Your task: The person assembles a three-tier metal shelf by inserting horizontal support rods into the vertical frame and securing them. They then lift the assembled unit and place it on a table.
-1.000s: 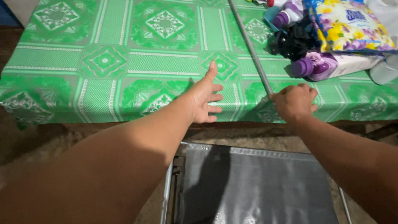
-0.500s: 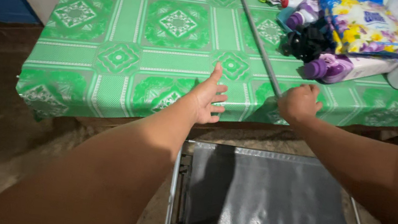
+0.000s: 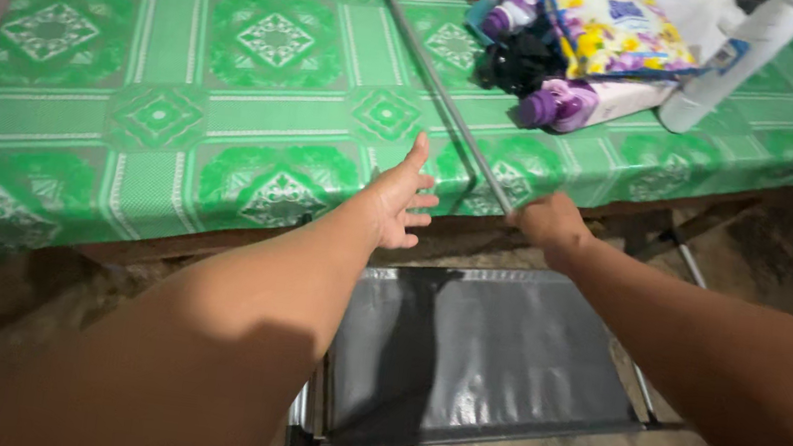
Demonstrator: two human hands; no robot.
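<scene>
R hand [image 3: 546, 221] is closing its fingers round the near end of a grey metal rod [image 3: 439, 82] lying diagonally across the table [image 3: 77, 113], at its near edge. L hand [image 3: 398, 196] is hovering w/ fingers spread, empty, beside it. Judging: lifting step; needs steady, level grip.

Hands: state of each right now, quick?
Left hand: open, fingers spread, holding nothing, over the table edge.
Right hand: closed on the rod.

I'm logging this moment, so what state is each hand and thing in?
Right hand: closed on the near end of the metal rod.
Left hand: open, empty, fingers spread over the table edge.
Metal rod: lying diagonally across the table.
Purple-capped bottle: lying down.
</scene>
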